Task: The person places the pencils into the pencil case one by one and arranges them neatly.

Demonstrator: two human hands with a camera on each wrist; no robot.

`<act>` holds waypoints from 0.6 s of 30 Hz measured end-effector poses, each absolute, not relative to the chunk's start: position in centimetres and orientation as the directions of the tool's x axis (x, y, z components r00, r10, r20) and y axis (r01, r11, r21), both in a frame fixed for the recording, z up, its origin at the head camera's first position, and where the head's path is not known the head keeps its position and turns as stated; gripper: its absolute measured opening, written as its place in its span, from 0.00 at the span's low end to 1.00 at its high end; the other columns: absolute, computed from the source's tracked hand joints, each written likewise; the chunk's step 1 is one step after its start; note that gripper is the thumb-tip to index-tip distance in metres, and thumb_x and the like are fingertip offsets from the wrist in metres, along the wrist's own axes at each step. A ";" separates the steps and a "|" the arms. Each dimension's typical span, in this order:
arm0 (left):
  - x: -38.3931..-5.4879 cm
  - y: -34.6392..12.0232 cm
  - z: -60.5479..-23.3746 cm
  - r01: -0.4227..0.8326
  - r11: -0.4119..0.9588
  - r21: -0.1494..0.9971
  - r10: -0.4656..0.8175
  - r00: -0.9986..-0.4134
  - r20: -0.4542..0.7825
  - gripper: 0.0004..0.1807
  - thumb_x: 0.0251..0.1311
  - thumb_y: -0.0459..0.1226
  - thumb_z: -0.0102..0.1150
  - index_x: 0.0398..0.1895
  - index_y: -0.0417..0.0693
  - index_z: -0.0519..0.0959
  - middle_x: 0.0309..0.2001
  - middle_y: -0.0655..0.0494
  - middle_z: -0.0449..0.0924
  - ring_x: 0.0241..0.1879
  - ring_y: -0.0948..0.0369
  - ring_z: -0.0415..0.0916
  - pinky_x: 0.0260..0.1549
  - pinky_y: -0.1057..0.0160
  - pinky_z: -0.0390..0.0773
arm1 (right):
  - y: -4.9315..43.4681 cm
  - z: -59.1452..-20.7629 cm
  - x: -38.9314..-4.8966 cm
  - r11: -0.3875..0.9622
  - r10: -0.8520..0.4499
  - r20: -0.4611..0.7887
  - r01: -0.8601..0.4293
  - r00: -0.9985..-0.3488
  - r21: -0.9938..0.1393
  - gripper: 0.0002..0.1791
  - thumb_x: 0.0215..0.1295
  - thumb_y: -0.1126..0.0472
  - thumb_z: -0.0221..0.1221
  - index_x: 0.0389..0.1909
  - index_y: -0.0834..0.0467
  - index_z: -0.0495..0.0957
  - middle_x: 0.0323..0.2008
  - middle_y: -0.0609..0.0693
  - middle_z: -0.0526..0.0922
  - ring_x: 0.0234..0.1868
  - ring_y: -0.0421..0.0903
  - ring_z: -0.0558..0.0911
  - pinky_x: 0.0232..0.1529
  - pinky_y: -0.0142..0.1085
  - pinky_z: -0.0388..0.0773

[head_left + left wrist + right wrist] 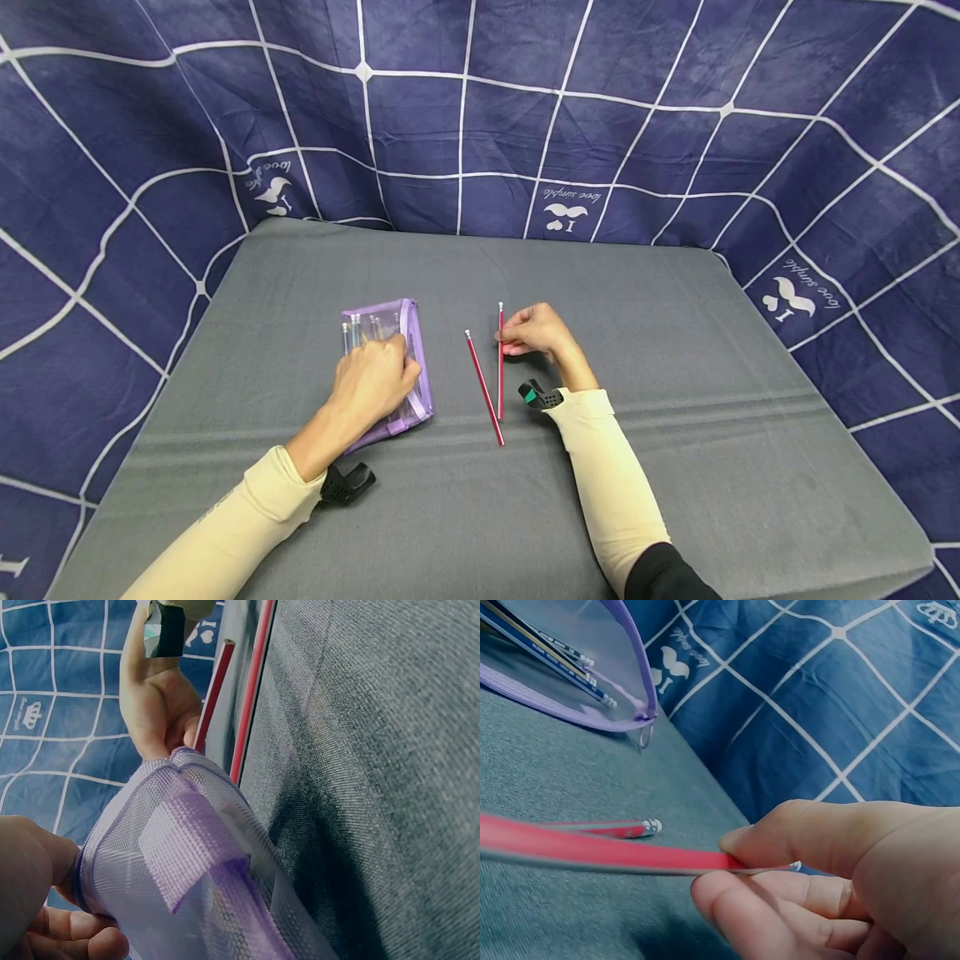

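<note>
My left hand (371, 379) grips a see-through mesh pencil pouch (422, 358) with purple trim, its thumb and curled fingers at the pouch's edge in the left wrist view. Several pencils (562, 664) lie inside the pouch, their eraser ends showing. To the right of it, my right hand (538, 329) pinches a red pencil (501, 379) between thumb and forefinger, near the eraser end. A second red pencil (483, 387) lies slanted on the grey surface between the pouch and the held pencil.
The grey cloth-covered table (675, 333) has shallow creases running across it. A blue curtain with white grid lines (495, 125) hangs behind and along both sides. Black wrist mounts (348, 485) sit on both cream-coloured sleeves.
</note>
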State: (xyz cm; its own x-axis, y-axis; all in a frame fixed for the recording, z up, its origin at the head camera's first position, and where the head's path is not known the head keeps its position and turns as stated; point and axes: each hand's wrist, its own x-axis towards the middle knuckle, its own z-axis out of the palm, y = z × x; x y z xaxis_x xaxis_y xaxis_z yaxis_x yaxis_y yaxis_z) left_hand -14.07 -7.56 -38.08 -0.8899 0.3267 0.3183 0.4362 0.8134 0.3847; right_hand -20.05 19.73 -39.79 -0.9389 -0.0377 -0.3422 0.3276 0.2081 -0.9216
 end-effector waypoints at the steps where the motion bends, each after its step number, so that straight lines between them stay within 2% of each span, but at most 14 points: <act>1: -14.1 -7.6 -38.1 0.435 0.813 0.386 0.327 -0.891 0.316 0.08 0.49 0.34 0.54 0.18 0.48 0.66 0.15 0.52 0.67 0.15 0.49 0.68 0.15 0.45 0.70 | 19.6 -39.9 -20.1 0.201 -0.038 -0.339 0.326 -0.940 -0.924 0.05 0.55 0.76 0.63 0.28 0.69 0.76 0.19 0.54 0.82 0.17 0.41 0.82 0.22 0.31 0.79; 18: -14.1 -7.5 -38.2 0.441 0.813 0.381 0.330 -0.887 0.323 0.08 0.49 0.34 0.54 0.18 0.47 0.66 0.15 0.52 0.67 0.15 0.49 0.68 0.14 0.46 0.70 | 16.9 -40.2 -20.1 0.090 -0.080 -0.286 0.279 -0.955 -0.956 0.04 0.55 0.78 0.63 0.31 0.71 0.78 0.22 0.54 0.83 0.19 0.42 0.83 0.24 0.30 0.80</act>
